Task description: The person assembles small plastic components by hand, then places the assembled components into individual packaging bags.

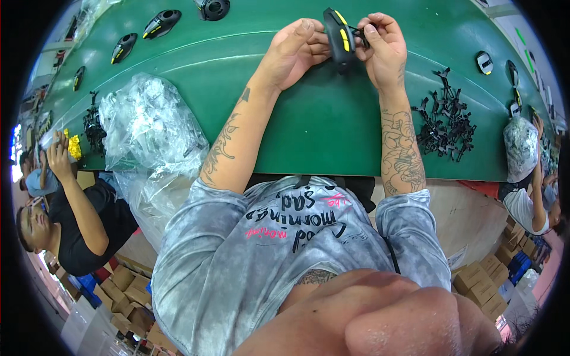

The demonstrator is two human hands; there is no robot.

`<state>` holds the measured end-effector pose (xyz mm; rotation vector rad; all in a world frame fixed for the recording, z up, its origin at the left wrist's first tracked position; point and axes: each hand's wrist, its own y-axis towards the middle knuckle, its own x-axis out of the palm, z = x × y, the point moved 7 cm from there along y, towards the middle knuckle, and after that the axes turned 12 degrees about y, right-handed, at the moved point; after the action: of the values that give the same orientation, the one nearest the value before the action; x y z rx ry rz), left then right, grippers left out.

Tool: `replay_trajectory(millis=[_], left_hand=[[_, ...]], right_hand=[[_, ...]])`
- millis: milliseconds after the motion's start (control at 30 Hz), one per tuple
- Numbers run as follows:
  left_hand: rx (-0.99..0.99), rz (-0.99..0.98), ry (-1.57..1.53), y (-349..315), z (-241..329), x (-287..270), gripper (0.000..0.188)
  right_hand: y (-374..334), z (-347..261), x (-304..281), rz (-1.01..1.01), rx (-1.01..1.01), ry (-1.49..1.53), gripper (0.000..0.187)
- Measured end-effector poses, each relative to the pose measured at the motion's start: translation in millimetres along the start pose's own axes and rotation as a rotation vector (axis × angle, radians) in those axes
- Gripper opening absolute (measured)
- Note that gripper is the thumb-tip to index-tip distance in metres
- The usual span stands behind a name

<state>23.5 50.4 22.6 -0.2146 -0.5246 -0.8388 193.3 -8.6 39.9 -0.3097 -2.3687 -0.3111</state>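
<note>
Above the green table, my left hand (pixel 297 54) holds a black plastic housing (pixel 339 40) with yellow strips, its fingertips on the housing's left side. The housing stands on edge, its narrow side facing up. My right hand (pixel 385 52) is closed, thumb against fingers, on a small black plastic piece (pixel 363 37) at the housing's right side. Whether this piece is joined to the housing is hidden by the fingers. To the right of my right forearm lies a loose pile of small black plastic clips (pixel 446 121).
A clear plastic bag (pixel 151 121) bulges beside my left forearm and hangs over the edge of the table (pixel 320 136). More black-and-yellow housings (pixel 161 24) lie at the far left. Co-workers sit on both sides; one (pixel 83 219) is at the left. Another bag (pixel 520 148) rests at the right.
</note>
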Motion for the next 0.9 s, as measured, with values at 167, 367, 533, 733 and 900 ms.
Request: replay_trajectory(millis=[167, 367, 533, 733, 900], left_hand=[[-0.104, 0.031, 0.058, -8, 3, 0, 0.047], [-0.109, -0.003, 0.204, -11, 12, 7, 0.047], [-0.027, -0.035, 0.336, -16, 28, 5, 0.054], [-0.030, 0.057, 0.259, -15, 21, 1, 0.053], [-0.081, 0.104, 0.082, -8, -1, -7, 0.043]], right_hand=[[-20, -12, 41, -0.188, -0.205, -0.400, 0.025], [-29, -14, 63, -0.237, -0.237, -0.457, 0.037], [-30, -12, 63, -0.187, -0.153, -0.363, 0.040], [-33, -28, 65, -0.222, -0.352, -0.772, 0.028], [-37, -30, 83, -0.264, -0.460, -1.189, 0.025]])
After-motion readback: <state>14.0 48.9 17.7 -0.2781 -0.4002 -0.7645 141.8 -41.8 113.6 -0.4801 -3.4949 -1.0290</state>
